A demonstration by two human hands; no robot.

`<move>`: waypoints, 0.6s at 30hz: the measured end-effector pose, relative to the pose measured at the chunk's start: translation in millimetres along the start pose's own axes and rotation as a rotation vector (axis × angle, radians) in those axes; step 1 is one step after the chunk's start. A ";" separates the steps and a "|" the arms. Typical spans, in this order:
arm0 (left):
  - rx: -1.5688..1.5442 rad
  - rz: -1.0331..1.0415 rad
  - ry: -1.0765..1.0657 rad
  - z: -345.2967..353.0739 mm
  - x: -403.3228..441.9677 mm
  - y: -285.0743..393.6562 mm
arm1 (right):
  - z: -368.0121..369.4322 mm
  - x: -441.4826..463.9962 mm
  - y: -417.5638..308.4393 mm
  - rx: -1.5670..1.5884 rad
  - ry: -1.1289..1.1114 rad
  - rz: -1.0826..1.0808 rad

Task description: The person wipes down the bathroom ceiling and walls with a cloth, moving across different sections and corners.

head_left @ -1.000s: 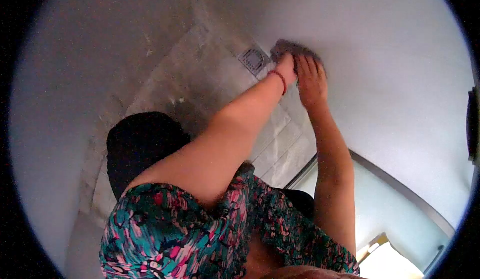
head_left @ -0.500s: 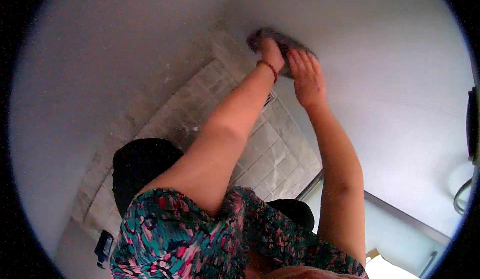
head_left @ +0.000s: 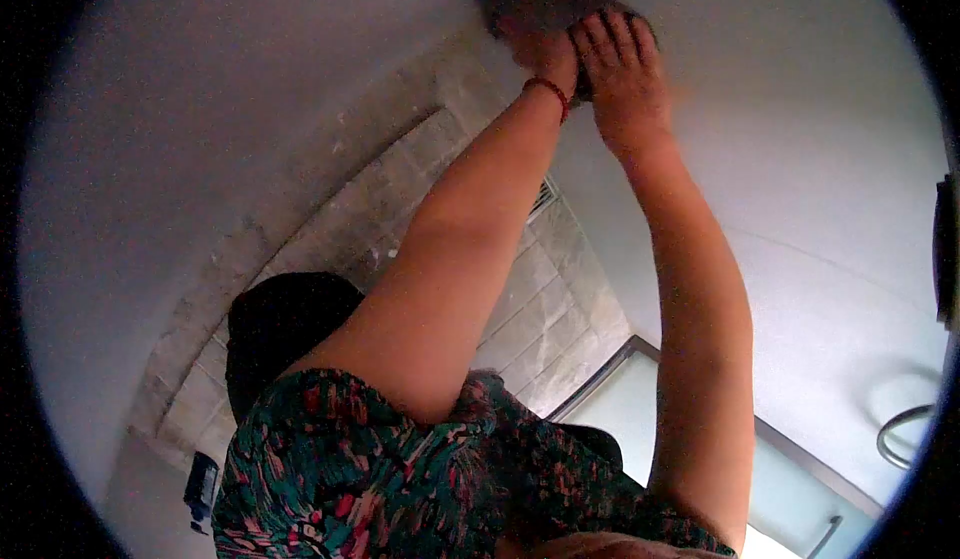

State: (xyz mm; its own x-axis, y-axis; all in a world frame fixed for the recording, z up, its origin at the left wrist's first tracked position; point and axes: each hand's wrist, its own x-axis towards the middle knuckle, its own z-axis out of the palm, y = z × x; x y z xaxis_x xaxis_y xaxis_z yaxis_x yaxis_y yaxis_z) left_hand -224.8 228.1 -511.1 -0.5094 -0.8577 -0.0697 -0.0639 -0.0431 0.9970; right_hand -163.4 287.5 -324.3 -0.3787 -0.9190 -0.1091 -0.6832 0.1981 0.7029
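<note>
Pale wall over tiled floor, dark cloth against the wall near its corner.
My right hand lies on it, fingers extended, grip unclenched; how closed my left hand is, I cannot tell from here. I'd press evenly, both palms flat.

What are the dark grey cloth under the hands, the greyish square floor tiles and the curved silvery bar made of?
Dark grey cloth: probably soft fabric, matte; it shows no shine, though blurred.
Greyish square floor tiles: perhaps ceramic or stone, dull-finished, with pale veining and straight joints.
Curved silvery bar: apparently polished metal, from its bright highlights.
</note>
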 end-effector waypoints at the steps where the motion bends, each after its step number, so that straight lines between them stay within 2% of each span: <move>1: 0.006 -0.027 -0.064 3.3 -3.0 -15.7 | 10.2 -3.0 -3.9 0.008 0.002 -0.003; 3: 0.045 -0.032 -0.235 7.7 -10.5 -46.7 | 28.3 -10.2 -16.9 0.007 -0.067 -0.057; 5: 0.080 0.063 -0.490 13.8 -21.1 -70.7 | 48.9 -22.4 -25.1 0.121 -0.082 -0.042; 6: 0.098 0.054 -0.481 13.3 -30.4 -54.3 | 53.3 -23.3 -22.7 0.217 -0.100 -0.031; 8: 0.763 -0.257 -0.282 34.8 -84.9 -3.2 | 58.0 -41.5 -19.3 0.231 -0.166 -0.018; 9: 0.768 -0.257 -0.286 43.6 -85.5 -20.3 | 48.6 -45.5 -22.0 0.216 -0.237 -0.007; 11: 0.938 0.215 -0.662 56.5 -85.7 -67.0 | 41.7 -56.6 -20.6 0.186 -0.243 0.004; 12: 0.945 0.215 -0.658 42.8 -82.7 -48.2 | 37.2 -59.9 -20.5 0.147 -0.245 0.008; 14: 0.747 0.137 -0.976 5.9 -86.3 8.1 | 25.0 -66.7 -22.5 0.162 -0.284 0.034; 15: 0.765 0.135 -0.960 -1.2 -94.2 15.0 | 17.0 -71.1 -25.2 0.165 -0.324 0.060; 17: 0.634 0.297 -0.824 6.1 -103.6 15.1 | 11.9 -79.7 -27.4 0.144 -0.323 0.068; 18: 0.566 0.147 -0.954 -6.7 -97.7 30.4 | 12.3 -84.2 -28.5 0.178 -0.280 0.114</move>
State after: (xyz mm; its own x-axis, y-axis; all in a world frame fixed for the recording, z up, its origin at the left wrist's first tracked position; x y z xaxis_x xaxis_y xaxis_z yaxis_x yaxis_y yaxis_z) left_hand -171.2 307.1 -473.8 -0.9783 -0.0803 -0.1911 -0.2062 0.4743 0.8559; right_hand -119.7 363.4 -343.8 -0.5988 -0.7632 -0.2427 -0.7154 0.3734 0.5906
